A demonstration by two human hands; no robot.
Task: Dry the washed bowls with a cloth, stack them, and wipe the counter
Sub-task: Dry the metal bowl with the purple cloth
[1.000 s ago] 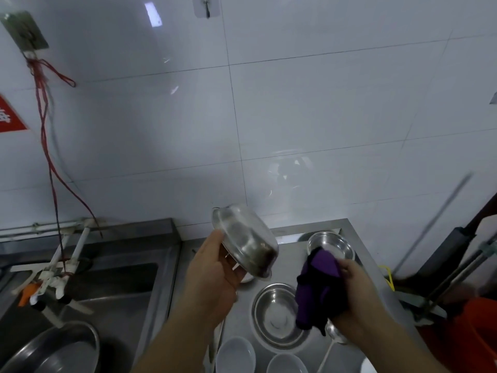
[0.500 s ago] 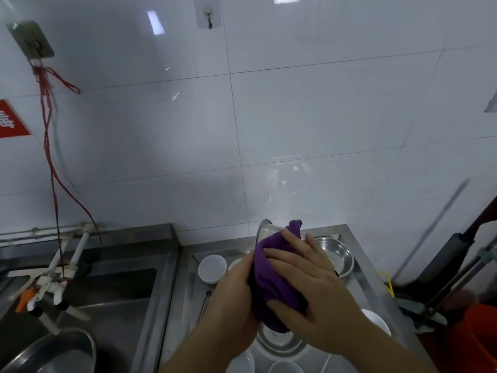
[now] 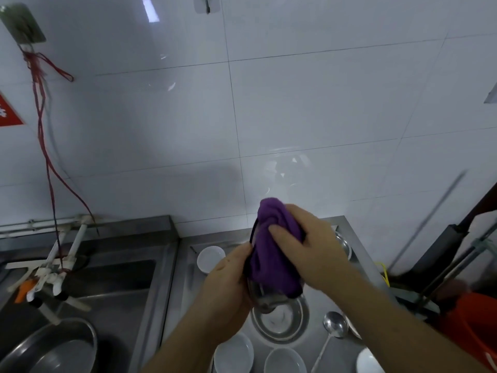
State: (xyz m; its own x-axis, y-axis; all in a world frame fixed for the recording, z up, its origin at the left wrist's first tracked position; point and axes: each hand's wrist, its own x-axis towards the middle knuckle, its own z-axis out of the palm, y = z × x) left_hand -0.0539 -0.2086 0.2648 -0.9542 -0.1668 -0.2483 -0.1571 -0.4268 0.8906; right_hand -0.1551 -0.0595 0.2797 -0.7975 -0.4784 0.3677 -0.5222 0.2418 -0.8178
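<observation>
Fingers of left hand (image 3: 228,286) curl round the rim of a steel bowl (image 3: 265,298) held on edge above the surface (image 3: 185,305); right hand (image 3: 309,246) fingers (image 3: 282,232) press a purple cloth (image 3: 271,254) into the bowl, gripping it. Left to right: steel basin (image 3: 53,348) in the sink (image 3: 113,267), small white bowl (image 3: 210,258) near the wall, white bowls (image 3: 233,354) at the near edge, second steel bowl (image 3: 279,323) directly under the held one, ladle (image 3: 333,328), orange bucket (image 3: 473,319).
</observation>
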